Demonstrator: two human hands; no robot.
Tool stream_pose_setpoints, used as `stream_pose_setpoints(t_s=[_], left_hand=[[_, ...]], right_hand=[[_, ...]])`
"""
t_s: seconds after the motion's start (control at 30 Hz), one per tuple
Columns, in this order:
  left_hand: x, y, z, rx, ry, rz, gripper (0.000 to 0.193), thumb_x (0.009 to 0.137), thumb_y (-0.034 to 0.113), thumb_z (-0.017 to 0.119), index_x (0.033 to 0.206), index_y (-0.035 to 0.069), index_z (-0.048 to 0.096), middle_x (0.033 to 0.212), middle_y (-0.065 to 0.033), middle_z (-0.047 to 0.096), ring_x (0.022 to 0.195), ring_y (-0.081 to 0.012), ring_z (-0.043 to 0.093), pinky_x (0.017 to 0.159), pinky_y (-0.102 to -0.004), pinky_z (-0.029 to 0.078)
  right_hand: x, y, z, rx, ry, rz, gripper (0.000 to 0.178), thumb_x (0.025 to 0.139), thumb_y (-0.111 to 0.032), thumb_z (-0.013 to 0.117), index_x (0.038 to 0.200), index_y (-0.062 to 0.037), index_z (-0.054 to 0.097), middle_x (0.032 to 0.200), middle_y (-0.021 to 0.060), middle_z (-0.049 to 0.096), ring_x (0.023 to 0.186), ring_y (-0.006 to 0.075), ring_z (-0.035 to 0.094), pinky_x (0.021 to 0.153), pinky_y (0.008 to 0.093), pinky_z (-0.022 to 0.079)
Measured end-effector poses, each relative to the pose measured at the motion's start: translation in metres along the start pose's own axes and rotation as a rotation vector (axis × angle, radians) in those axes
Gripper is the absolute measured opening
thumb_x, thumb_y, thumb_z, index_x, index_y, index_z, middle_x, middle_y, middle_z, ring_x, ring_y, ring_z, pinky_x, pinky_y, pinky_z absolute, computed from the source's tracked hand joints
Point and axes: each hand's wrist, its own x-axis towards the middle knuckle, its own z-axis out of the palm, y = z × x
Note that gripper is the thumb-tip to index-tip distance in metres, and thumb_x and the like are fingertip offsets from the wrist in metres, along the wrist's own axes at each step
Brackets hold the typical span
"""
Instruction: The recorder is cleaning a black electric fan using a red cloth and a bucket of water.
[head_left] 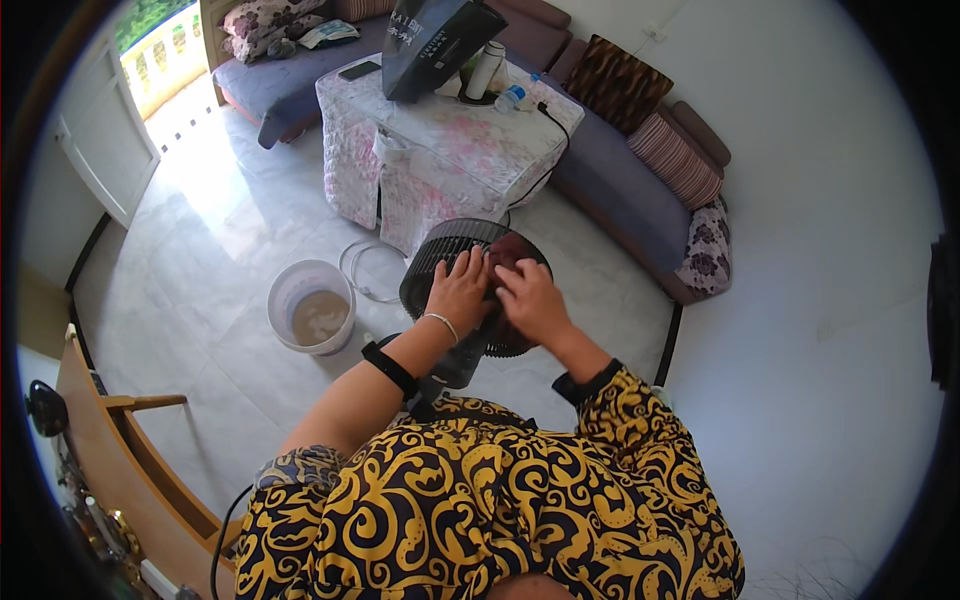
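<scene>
Beneath both hands [462, 294], dark round fan [445, 240]

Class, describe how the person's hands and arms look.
The left hand has a thin pale bracelet at the wrist, a black forearm band and a dark, yellow-swirled sleeve ending near the elbow. The right hand is bare; its matching sleeve ends in a black cuff.

Ahead of me: table [440, 138] with phone [360, 71], dark bag [428, 52], bottle [511, 98] on top. Sofa [605, 165] along my right, striped cushion [675, 158] on it. Door [108, 140] far left. Bucket [290, 290] on floor [215, 270], my left.
</scene>
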Motion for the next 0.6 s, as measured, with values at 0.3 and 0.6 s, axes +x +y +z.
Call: stream_pose_setpoints(t_s=[0.3,0.6], left_hand=[[0.003,0.007,0.015,0.109,0.084,0.061,0.073,0.068,0.027,0.064,0.132,0.009,0.034,0.136,-0.0099,0.035,0.122,-0.0240,0.034,0.096,-0.0439,0.029],[0.000,0.007,0.011,0.083,0.050,0.028,0.060,0.076,0.017,0.052,0.133,0.007,0.033,0.137,-0.0103,0.033,0.124,-0.0242,0.033,0.098,-0.0453,0.029]], right_hand=[[0.048,0.060,0.014,-0.096,-0.061,0.324,0.027,0.081,-0.026,0.055,0.100,-0.0092,0.062,0.092,0.0168,0.056,0.083,0.0347,0.054,0.074,0.0399,0.045],[0.067,0.046,0.025,-0.071,-0.070,0.101,0.022,0.078,-0.025,0.056,0.091,-0.0109,0.065,0.089,0.0169,0.056,0.082,0.0332,0.056,0.073,0.0401,0.046]])
